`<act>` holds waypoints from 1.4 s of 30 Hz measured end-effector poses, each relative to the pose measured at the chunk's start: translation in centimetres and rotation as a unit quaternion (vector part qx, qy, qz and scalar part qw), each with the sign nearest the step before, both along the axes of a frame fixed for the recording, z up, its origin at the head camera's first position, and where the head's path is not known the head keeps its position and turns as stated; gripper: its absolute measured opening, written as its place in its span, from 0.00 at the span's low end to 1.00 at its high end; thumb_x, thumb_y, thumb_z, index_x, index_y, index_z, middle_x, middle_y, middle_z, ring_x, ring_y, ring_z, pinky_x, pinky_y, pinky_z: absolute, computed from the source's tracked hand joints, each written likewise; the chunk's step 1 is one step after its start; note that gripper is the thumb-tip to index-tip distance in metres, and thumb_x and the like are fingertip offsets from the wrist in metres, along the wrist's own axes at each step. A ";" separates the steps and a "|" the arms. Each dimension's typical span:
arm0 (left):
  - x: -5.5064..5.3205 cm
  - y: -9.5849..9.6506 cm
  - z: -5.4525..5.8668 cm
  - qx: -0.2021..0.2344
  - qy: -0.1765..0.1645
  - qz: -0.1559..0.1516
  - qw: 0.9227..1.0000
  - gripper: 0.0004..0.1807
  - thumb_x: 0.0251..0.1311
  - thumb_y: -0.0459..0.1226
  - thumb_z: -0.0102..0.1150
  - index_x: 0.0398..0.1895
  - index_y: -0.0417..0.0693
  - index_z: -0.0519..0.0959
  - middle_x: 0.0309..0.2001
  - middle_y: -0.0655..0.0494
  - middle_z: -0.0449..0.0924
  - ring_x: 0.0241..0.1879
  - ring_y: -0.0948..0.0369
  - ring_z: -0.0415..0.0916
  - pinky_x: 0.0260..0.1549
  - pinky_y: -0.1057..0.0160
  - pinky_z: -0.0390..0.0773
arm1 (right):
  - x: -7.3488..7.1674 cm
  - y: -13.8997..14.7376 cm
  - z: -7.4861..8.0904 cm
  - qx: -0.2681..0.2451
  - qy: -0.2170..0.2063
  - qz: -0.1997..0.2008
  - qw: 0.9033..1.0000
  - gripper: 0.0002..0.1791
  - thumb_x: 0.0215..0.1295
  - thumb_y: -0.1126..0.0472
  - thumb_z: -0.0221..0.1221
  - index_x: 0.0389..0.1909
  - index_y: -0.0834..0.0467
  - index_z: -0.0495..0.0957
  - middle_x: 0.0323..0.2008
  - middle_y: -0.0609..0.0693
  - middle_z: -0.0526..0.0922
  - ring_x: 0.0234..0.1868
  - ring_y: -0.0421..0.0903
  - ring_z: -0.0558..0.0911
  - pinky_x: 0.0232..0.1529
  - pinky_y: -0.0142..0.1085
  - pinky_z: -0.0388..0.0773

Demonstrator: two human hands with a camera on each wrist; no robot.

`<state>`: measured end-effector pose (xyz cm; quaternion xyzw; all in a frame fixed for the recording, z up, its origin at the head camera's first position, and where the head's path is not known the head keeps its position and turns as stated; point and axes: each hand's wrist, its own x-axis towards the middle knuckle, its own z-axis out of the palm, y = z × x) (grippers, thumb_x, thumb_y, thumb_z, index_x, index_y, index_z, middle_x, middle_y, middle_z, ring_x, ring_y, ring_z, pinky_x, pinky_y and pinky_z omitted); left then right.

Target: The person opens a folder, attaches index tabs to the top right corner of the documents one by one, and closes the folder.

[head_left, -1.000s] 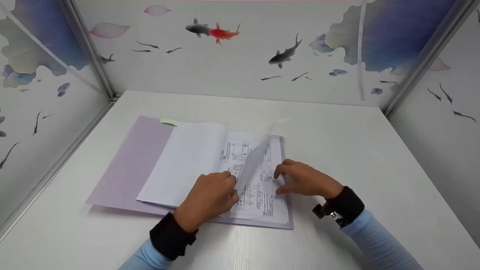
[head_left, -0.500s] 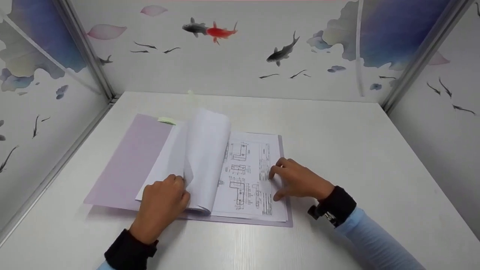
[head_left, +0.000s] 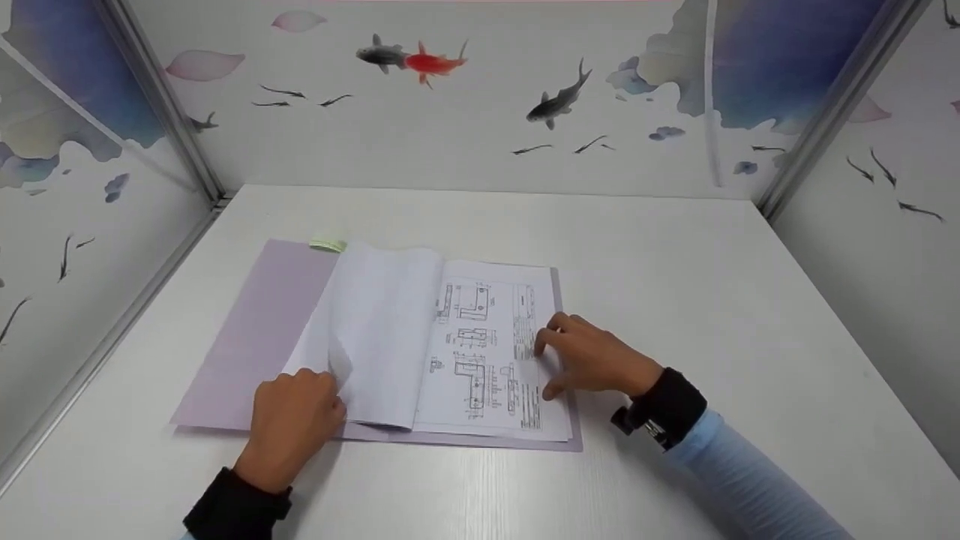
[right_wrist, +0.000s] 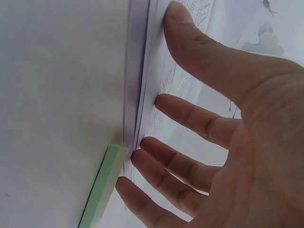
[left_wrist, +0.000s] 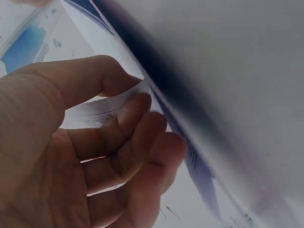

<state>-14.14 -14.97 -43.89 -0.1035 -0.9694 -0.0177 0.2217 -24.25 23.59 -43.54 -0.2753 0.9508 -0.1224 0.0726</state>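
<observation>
One page (head_left: 379, 330) lies pinched in the left hand (head_left: 295, 424).

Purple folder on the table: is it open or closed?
Open: its purple cover is spread to the person's left, and a page with printed drawings faces up on the right.

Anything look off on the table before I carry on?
No tear or spill shows. The only askew bit is the white sheet over the open purple folder: its left edge curls up unevenly beside the left hand, probably because that hand pinches it.
</observation>
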 end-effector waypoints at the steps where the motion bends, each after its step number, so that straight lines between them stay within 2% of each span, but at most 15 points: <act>1: 0.1 0.0 0.0 -0.003 0.004 0.002 1.000 0.26 0.43 0.24 0.57 0.09 0.54 0.51 0.15 0.63 0.45 0.20 0.64 0.44 0.15 0.65 0.45 | 0.0 -0.1 0.0 0.000 0.000 0.000 1.000 0.31 0.44 0.51 0.83 0.49 0.50 0.81 0.53 0.51 0.76 0.49 0.50 0.74 0.49 0.41 0.75; 3: 0.3 0.1 0.2 -0.011 0.018 0.004 1.000 0.28 0.41 0.24 0.57 0.10 0.55 0.48 0.17 0.64 0.42 0.22 0.64 0.42 0.17 0.65 0.44 | -0.1 -0.1 0.0 0.000 -0.004 0.002 1.000 0.31 0.44 0.51 0.82 0.50 0.50 0.81 0.53 0.51 0.77 0.49 0.49 0.74 0.49 0.41 0.75; 6: 0.5 0.6 0.4 -0.024 0.032 0.000 0.999 0.29 0.42 0.23 0.58 0.09 0.54 0.49 0.17 0.64 0.41 0.22 0.64 0.41 0.17 0.66 0.43 | -0.4 0.2 0.2 -0.009 -0.018 0.012 1.000 0.28 0.48 0.50 0.81 0.50 0.50 0.83 0.52 0.51 0.77 0.47 0.49 0.74 0.49 0.41 0.75; 9: 0.4 1.8 0.9 -0.043 0.029 -0.009 0.999 0.28 0.48 0.26 0.62 0.06 0.52 0.54 0.15 0.63 0.44 0.19 0.64 0.43 0.15 0.66 0.45 | -1.2 1.4 0.7 -0.040 -0.018 0.021 0.999 0.22 0.55 0.51 0.77 0.49 0.52 0.85 0.48 0.51 0.80 0.45 0.48 0.77 0.49 0.41 0.76; 12: -0.2 4.1 1.7 -0.057 0.008 -0.026 0.998 0.27 0.57 0.35 0.68 0.06 0.48 0.64 0.12 0.61 0.50 0.16 0.63 0.49 0.14 0.65 0.50 | -2.3 3.5 1.1 -0.075 -0.006 0.003 0.997 0.13 0.61 0.54 0.73 0.43 0.55 0.85 0.38 0.50 0.83 0.38 0.46 0.79 0.43 0.40 0.77; 14: -0.7 6.1 2.1 -0.061 -0.006 -0.051 0.997 0.27 0.61 0.42 0.68 0.07 0.48 0.67 0.12 0.60 0.53 0.14 0.62 0.52 0.14 0.64 0.54 | -3.0 5.2 1.2 -0.081 -0.006 -0.023 0.996 0.10 0.61 0.55 0.73 0.37 0.55 0.84 0.32 0.48 0.83 0.33 0.44 0.79 0.37 0.37 0.76; 16: -1.3 8.5 2.5 -0.059 -0.015 -0.090 0.994 0.28 0.63 0.46 0.67 0.08 0.49 0.68 0.12 0.60 0.56 0.14 0.61 0.55 0.14 0.64 0.57 | -3.5 6.6 1.0 -0.082 -0.029 -0.046 0.995 0.11 0.59 0.54 0.74 0.32 0.54 0.82 0.27 0.47 0.83 0.29 0.43 0.77 0.33 0.37 0.73; 20: -2.1 13.6 2.8 -0.051 -0.024 -0.179 0.982 0.25 0.63 0.45 0.66 0.10 0.51 0.70 0.12 0.60 0.61 0.14 0.61 0.57 0.14 0.63 0.62 | -4.2 7.8 0.1 -0.071 -0.085 -0.079 0.991 0.16 0.53 0.49 0.77 0.27 0.53 0.80 0.26 0.46 0.81 0.29 0.43 0.76 0.32 0.36 0.72; 23: -2.5 17.2 3.0 -0.061 -0.057 -0.228 0.970 0.18 0.65 0.46 0.65 0.19 0.49 0.79 0.17 0.58 0.70 0.19 0.60 0.65 0.17 0.62 0.68 | -4.5 7.7 -0.4 -0.068 -0.100 -0.092 0.988 0.20 0.48 0.46 0.80 0.26 0.52 0.80 0.26 0.46 0.79 0.29 0.43 0.75 0.31 0.36 0.71; 25: -2.8 19.1 2.8 -0.082 -0.074 -0.246 0.963 0.15 0.67 0.48 0.63 0.29 0.47 0.83 0.23 0.56 0.77 0.24 0.59 0.71 0.19 0.62 0.72 | -4.6 7.5 -0.5 -0.075 -0.097 -0.094 0.988 0.20 0.46 0.48 0.81 0.25 0.53 0.80 0.25 0.46 0.78 0.28 0.44 0.74 0.30 0.36 0.71; 30: -4.1 21.9 1.5 -0.135 -0.090 -0.259 0.952 0.18 0.68 0.53 0.62 0.49 0.50 0.85 0.42 0.56 0.83 0.35 0.57 0.76 0.24 0.62 0.75 | -4.9 7.3 -0.4 -0.098 -0.102 -0.080 0.987 0.16 0.48 0.53 0.80 0.26 0.54 0.81 0.25 0.48 0.80 0.28 0.44 0.76 0.31 0.37 0.73; 35: -4.9 22.8 0.3 -0.147 -0.117 -0.270 0.944 0.24 0.69 0.59 0.59 0.57 0.54 0.82 0.49 0.58 0.82 0.39 0.57 0.78 0.27 0.62 0.78 | -5.3 8.2 -0.5 -0.122 -0.143 -0.059 0.980 0.10 0.55 0.58 0.76 0.30 0.54 0.84 0.29 0.49 0.84 0.29 0.44 0.78 0.34 0.37 0.77; 39: -5.2 23.4 0.2 -0.152 -0.158 -0.269 0.938 0.33 0.70 0.66 0.50 0.66 0.58 0.78 0.61 0.60 0.80 0.51 0.53 0.80 0.36 0.58 0.84 | -5.3 9.0 -0.3 -0.130 -0.169 -0.029 0.977 0.04 0.60 0.62 0.72 0.34 0.54 0.85 0.31 0.48 0.85 0.30 0.43 0.78 0.35 0.36 0.77; 42: -5.3 23.7 0.4 -0.161 -0.182 -0.269 0.932 0.36 0.70 0.67 0.48 0.71 0.58 0.74 0.68 0.61 0.76 0.58 0.51 0.77 0.41 0.56 0.85 | -5.4 9.5 -0.3 -0.140 -0.175 -0.001 0.974 0.02 0.62 0.64 0.69 0.36 0.55 0.86 0.32 0.49 0.87 0.30 0.42 0.77 0.35 0.35 0.77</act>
